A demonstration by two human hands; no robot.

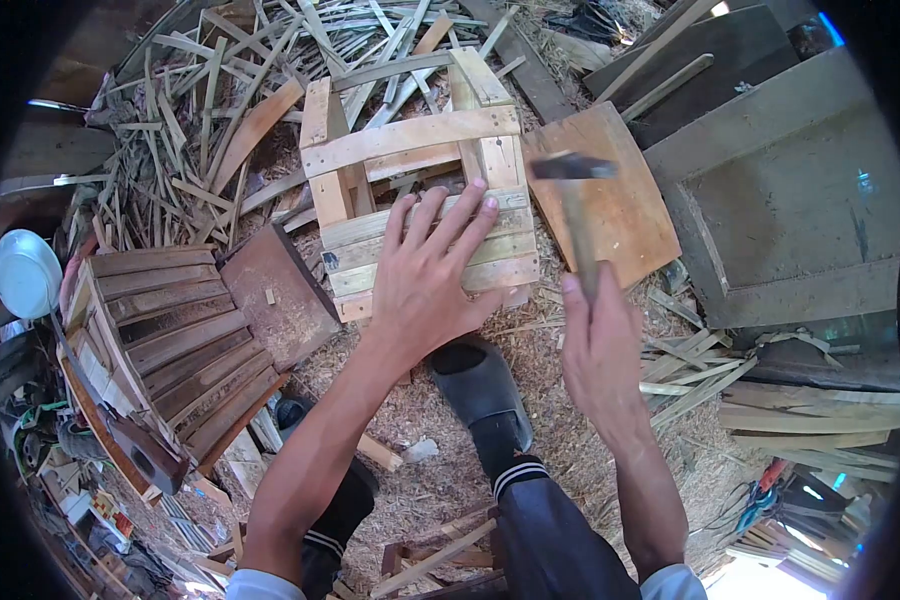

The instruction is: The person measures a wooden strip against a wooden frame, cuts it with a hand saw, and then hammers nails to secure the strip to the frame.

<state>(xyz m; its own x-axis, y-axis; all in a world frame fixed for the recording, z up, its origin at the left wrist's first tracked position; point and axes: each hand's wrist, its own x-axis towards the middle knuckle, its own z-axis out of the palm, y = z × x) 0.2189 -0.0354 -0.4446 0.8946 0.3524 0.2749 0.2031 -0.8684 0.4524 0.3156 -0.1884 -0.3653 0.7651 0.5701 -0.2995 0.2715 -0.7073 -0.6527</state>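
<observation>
My left hand lies flat, fingers spread, on the slats of a small wooden crate that rests on the sawdust-covered ground. My right hand grips the wooden handle of a hammer, whose dark metal head is raised over a flat plywood board just right of the crate. The hammer is blurred. My foot in a dark slipper is planted just below the crate, near my left wrist.
A finished slatted crate lies on its side at the left, with a brown board beside it. Loose strips and offcuts pile up behind. Grey panels stand at the right. A pale blue plate sits far left.
</observation>
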